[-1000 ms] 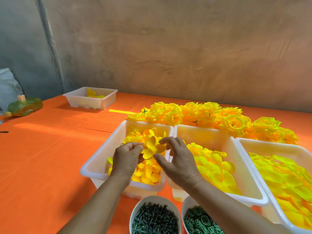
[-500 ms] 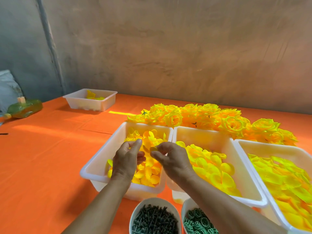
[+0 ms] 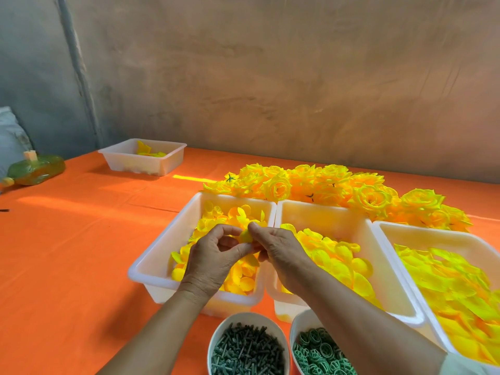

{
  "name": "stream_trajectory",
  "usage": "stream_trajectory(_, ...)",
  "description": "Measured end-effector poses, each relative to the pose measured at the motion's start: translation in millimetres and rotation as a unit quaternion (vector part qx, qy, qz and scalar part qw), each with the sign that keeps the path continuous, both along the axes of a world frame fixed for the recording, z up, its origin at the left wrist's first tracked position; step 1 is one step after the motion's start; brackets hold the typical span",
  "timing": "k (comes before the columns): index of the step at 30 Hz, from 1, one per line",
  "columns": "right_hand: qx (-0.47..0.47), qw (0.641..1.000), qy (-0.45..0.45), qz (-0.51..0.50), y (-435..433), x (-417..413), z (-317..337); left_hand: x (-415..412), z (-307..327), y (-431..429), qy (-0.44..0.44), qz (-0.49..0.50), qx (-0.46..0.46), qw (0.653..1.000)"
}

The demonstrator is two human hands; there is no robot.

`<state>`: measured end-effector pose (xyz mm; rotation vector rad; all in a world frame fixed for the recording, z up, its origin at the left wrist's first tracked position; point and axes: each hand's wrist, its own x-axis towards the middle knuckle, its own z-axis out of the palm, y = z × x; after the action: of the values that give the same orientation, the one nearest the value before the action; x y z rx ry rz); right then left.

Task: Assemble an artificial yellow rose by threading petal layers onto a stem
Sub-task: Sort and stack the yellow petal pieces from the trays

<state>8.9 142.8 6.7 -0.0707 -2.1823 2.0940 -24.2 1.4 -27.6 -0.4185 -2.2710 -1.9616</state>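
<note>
- The desk (image 3: 67, 266) is wearing a plain bright orange cloth, with a paler sunlit streak crossing it.
- The bins (image 3: 151, 255) are showing milky white.
- The petal layer (image 3: 245, 235) and loose petals (image 3: 338, 255) are glowing vivid yellow, some shading to orange.
- The finished roses (image 3: 324, 185) are showing the same yellow.
- The stems (image 3: 246, 350) are looking dark grey-green, the rings (image 3: 319, 355) lighter green.
- The wall (image 3: 297, 77) is showing mottled grey-brown.

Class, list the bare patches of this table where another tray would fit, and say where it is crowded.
Free: the wide orange cloth left of the left petal tray, up to the small tray and green bottle; also the strip between that tray and the roses. Crowded: the right side, petal trays packed side by side, roses behind, bowls in front.
</note>
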Motion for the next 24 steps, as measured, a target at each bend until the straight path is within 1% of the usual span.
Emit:
stream_trajectory(5, 0.034, 0.999, 0.003, -0.010, -2.3, 3.2, -7.2, 1.3, -1.4, 0.6, 0.000, 0.002, 0.010, 1.000)
stream_trajectory(9, 0.029, 0.999, 0.011, -0.012, -2.6, 5.6, -9.3, -0.2, -3.1, 2.2, -0.001, 0.006, 0.024, 1.000)
stream_trajectory(18, 0.017, 1.000, 0.016, -0.004, -1.6, 4.9, -14.2, 2.6, -2.3, 4.0, 0.039, 0.022, -0.003, 0.999)
stream_trajectory(24, 0.001, 1.000, 0.016, -0.018, -2.1, 3.1, -14.3, -0.6, -5.3, 2.5, 0.028, 0.016, -0.030, 0.999)
